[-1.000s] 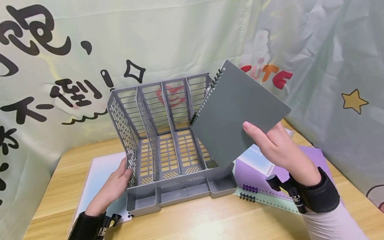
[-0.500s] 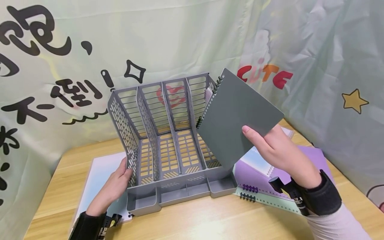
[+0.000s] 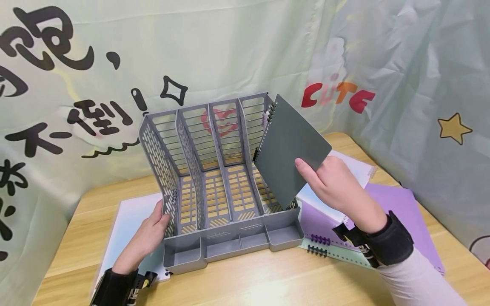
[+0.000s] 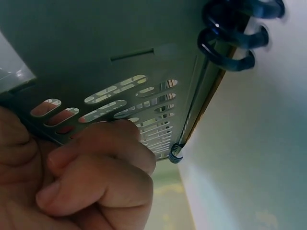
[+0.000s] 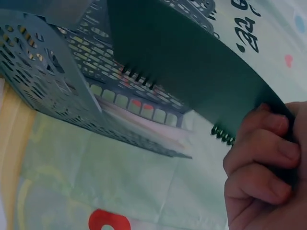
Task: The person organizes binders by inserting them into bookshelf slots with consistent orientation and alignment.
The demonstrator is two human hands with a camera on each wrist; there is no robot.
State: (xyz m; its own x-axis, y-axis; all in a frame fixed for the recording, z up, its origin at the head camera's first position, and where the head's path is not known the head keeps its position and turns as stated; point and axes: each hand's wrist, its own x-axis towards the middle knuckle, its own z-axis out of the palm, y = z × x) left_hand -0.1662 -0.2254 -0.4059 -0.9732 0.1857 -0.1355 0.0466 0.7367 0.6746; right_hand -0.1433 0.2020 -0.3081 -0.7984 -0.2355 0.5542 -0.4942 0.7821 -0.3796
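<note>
A grey plastic file rack (image 3: 229, 221) with upright dividers and small front trays stands on the table. My left hand (image 3: 151, 225) grips its left side wall; in the left wrist view the fingers (image 4: 110, 163) curl at the slotted panel. My right hand (image 3: 337, 187) pinches a dark grey ring-bound notebook (image 3: 289, 148) by its right edge, thumb on the cover. The notebook is tilted, its bound edge to the left, its lower corner at the front of the rack's rightmost compartment. In the right wrist view a pale notebook (image 5: 144, 125) stands inside that compartment against the outer wall.
Right of the rack lie a purple notebook (image 3: 398, 221), a pale green one (image 3: 340, 254) and a blue-white one (image 3: 354, 165), overlapping. Another blue-white notebook (image 3: 126, 221) lies under the left forearm. A printed cloth (image 3: 237, 46) hangs behind the wooden table (image 3: 237, 280).
My right hand has moved left and slightly down with the grey notebook, which now turns more edge-on and overlaps the rightmost compartment. My left hand keeps its grip on the rack.
</note>
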